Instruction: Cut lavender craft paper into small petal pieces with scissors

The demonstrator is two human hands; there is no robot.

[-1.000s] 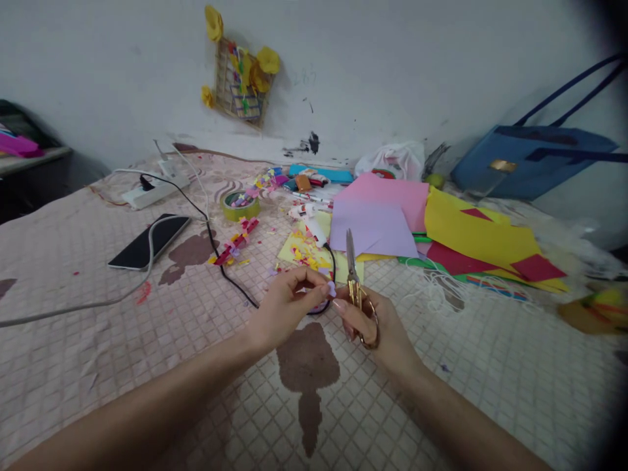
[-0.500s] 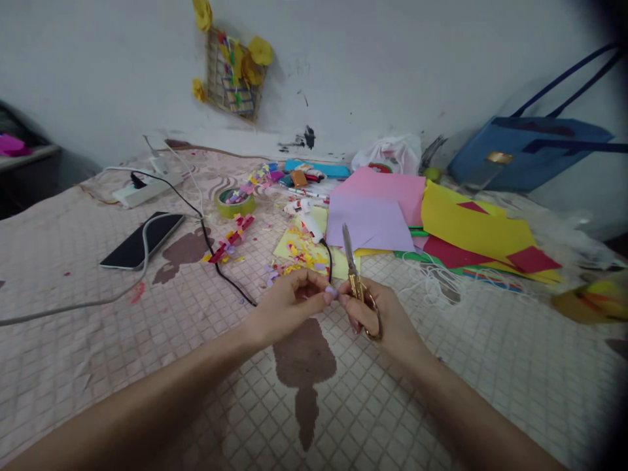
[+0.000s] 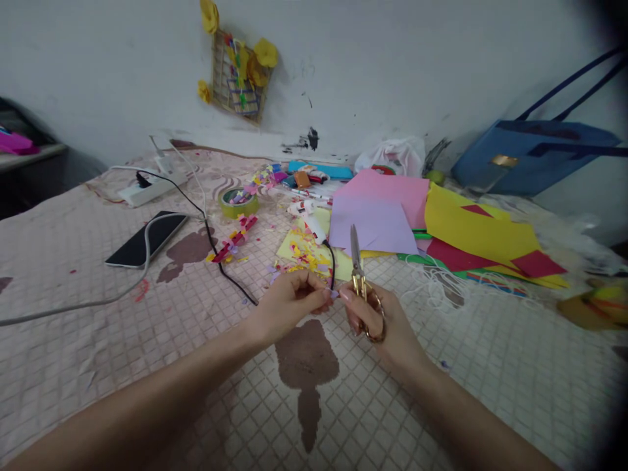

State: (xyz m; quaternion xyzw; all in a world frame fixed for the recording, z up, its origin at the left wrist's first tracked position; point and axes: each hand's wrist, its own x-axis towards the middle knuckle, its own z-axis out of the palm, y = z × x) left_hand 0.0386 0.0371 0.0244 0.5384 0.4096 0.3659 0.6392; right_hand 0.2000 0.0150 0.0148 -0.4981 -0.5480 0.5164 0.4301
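Scissors [image 3: 356, 258] sit gripped in the right hand [image 3: 380, 317], blades pointing away; the left hand [image 3: 292, 302] pinches a small purple piece [image 3: 334, 294] between thumb and finger, near the right fingertips, all nearer the wearer than the glue gun [image 3: 314, 229]. Paper scraps [image 3: 308, 254] lie just beside the glue gun, purple paper [image 3: 371, 224] right of it, yellow paper [image 3: 475, 226] farther right, the tape roll [image 3: 239, 207] left of it, the phone [image 3: 132, 245] farther left

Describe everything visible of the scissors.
The scissors have slim silvery blades and gold-coloured handles with looped finger rings; all look metallic. The blades look closed and point away from the wearer, tips seen against the lilac paper. The right hand holds them by the handles, its fingers partly hiding the rings.
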